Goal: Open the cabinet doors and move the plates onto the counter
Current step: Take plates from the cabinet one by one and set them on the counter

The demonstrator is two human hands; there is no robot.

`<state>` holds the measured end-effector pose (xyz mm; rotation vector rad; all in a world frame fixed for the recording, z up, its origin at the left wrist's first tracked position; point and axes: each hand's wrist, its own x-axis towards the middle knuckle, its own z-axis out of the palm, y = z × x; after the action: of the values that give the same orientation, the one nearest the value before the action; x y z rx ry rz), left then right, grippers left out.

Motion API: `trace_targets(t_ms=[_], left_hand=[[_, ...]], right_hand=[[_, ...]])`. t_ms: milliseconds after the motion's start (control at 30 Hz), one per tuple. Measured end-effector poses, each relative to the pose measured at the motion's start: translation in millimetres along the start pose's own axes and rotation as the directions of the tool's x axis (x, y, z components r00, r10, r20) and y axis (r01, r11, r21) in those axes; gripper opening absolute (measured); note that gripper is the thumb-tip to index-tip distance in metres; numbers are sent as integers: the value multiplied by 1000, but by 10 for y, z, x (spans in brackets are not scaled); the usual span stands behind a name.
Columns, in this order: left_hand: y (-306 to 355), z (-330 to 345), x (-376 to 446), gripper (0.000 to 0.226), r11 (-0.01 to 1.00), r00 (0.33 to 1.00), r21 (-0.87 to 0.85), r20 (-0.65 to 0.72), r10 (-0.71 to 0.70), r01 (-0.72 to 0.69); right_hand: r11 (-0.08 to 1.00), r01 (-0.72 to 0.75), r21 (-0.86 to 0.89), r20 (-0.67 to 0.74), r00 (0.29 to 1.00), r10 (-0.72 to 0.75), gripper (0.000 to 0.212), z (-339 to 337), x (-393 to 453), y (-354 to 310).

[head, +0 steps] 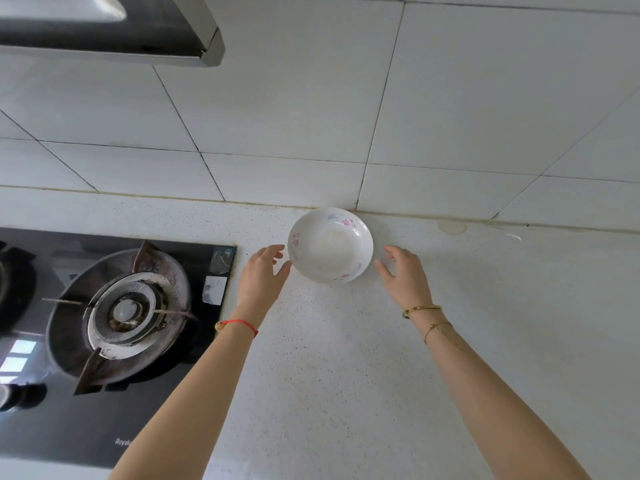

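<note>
A white deep plate point(330, 244) with pink and blue flower prints rests on the speckled white counter point(346, 358), close to the tiled wall. My left hand point(261, 278) is open just left of its rim, thumb tip almost touching it. On the plate's other side my right hand point(405, 275) hovers open, a small gap away from the rim. Neither hand holds anything. No cabinet shows in this view.
A black glass gas hob point(117, 320) with a round burner lies in the counter at the left. A range hood point(114, 29) hangs above it at the top left. White wall tiles point(450, 116) rise behind the counter.
</note>
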<state>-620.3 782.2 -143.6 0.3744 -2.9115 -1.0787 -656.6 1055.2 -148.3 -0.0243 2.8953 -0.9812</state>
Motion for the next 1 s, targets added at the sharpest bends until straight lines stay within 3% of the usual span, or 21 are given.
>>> trace_targets(t_ms=[167, 433, 733, 1000], left_hand=[[193, -353, -496, 38, 977, 978, 109, -77, 193, -185], [385, -722, -1636, 37, 930, 941, 201, -80, 329, -308], [589, -779, -3065, 34, 911, 917, 238, -139, 375, -336], [817, -427, -4593, 34, 940, 921, 207, -225, 317, -273]], right_hand=[[984, 147, -99, -78, 985, -155, 38, -428, -483, -119], [952, 261, -162, -158, 945, -287, 37, -932, -1638, -168], [941, 302, -152, -196, 924, -328, 36, -1262, -2955, 131], [936, 329, -125, -125, 931, -343, 37, -1516, -4127, 747]])
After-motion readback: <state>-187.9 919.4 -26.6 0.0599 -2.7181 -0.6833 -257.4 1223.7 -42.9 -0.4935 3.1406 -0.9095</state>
